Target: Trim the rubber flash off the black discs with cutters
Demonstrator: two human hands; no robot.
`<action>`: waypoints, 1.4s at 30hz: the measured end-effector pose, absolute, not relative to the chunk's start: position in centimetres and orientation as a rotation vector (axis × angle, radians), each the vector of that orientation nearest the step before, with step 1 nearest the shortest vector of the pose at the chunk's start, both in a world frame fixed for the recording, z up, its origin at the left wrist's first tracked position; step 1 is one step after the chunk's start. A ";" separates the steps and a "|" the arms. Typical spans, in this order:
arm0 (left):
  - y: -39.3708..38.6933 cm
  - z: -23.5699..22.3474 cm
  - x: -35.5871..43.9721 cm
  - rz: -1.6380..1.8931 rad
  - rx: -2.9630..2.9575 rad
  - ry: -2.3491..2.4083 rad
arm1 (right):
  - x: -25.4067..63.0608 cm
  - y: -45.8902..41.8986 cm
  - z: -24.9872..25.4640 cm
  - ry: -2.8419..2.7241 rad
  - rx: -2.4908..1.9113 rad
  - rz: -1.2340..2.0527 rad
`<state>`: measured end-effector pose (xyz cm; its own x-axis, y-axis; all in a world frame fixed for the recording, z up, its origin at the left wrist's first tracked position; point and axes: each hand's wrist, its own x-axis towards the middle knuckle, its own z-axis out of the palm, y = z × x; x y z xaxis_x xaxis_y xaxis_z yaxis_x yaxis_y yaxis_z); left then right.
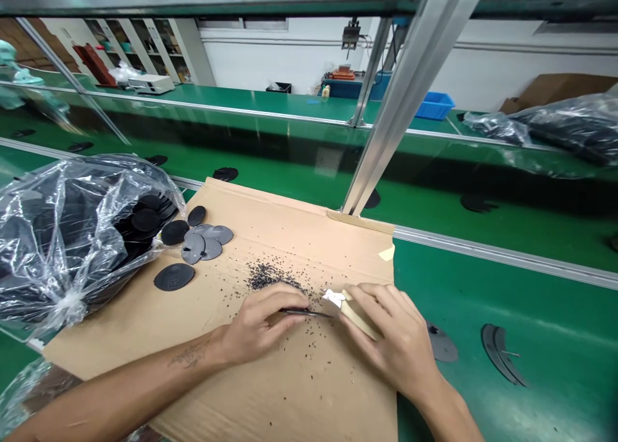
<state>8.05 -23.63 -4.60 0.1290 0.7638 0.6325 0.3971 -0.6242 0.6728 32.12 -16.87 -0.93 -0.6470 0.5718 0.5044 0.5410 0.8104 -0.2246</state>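
My left hand (265, 316) is closed on a thin black disc (309, 312), which I see nearly edge-on. The fingers of my right hand (389, 329) wrap round a pale yellow tool (358, 316) with a shiny, silvery end; its exact kind is unclear. That end sits close to the disc's right edge, and I cannot tell whether they touch. Below both hands lies a sheet of cardboard (270, 390). Just beyond my left hand, a heap of small black bits (270, 276) spreads out over it.
Loose black and grey discs (174, 277) lie at the cardboard's left, beside a clear plastic bag (72, 236) full of black discs. A slanted metal post (410, 101) rises behind the cardboard. Curved black strips (502, 354) and a grey disc (441, 343) rest on the green surface at right.
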 end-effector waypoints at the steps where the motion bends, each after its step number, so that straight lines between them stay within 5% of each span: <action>1: -23.6 -4.6 8.0 1.496 2.068 1.137 | 32.3 -16.6 -1.2 -2.399 -0.884 0.025; 12: -23.8 -5.0 7.9 1.477 1.954 1.188 | 33.0 -15.2 -3.8 -2.484 -1.173 -0.079; 22: -21.0 -5.4 6.3 1.297 0.986 1.149 | 32.7 -15.3 -5.0 -2.476 -1.175 -0.119; 32: -5.2 -0.7 1.2 1.289 1.865 1.628 | 32.6 -16.2 -4.9 -2.412 -1.231 -0.093; 42: 1.5 -2.3 2.5 0.843 2.012 1.742 | 31.8 -17.6 -4.0 -2.441 -1.428 0.056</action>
